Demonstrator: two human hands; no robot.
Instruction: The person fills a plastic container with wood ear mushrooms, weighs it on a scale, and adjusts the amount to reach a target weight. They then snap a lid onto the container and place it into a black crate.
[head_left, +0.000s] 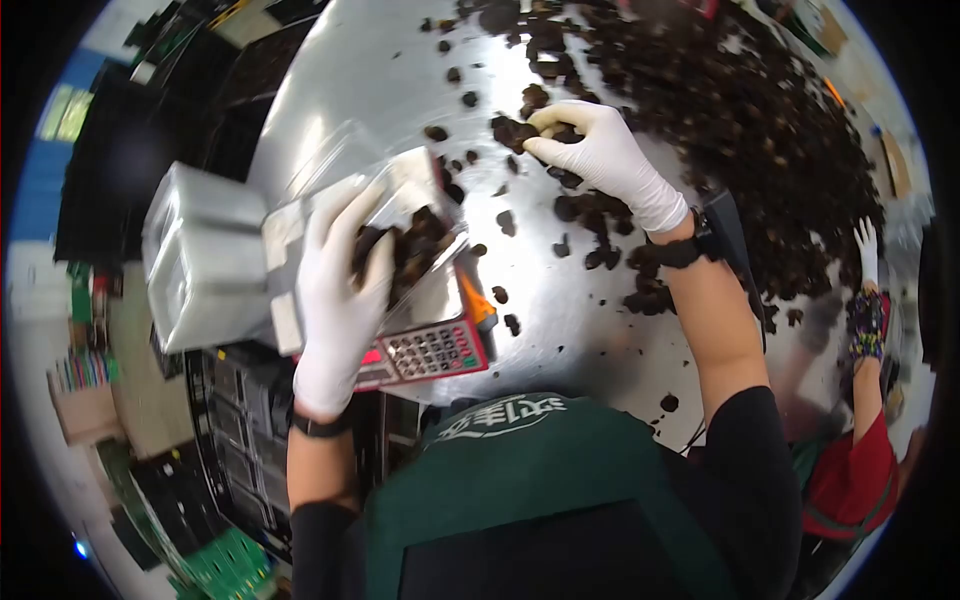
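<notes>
My left hand (345,280), in a white glove, is at a clear plastic tray (435,290) on a scale with a red keypad (430,350). Its thumb and fingers curve around dark brown mushroom pieces (415,245) in the tray; the fingertips are partly hidden. Over the metal table, my gloved right hand (595,150) pinches a few dark mushroom pieces (512,132) between thumb and fingers. More loose pieces (595,215) lie just below that hand.
A large heap of dark mushrooms (760,150) covers the right side of the metal table (370,75). Stacked clear trays (205,260) stand left of the scale. An orange-handled tool (480,305) lies beside the keypad. A co-worker's gloved hand (867,250) is at the far right.
</notes>
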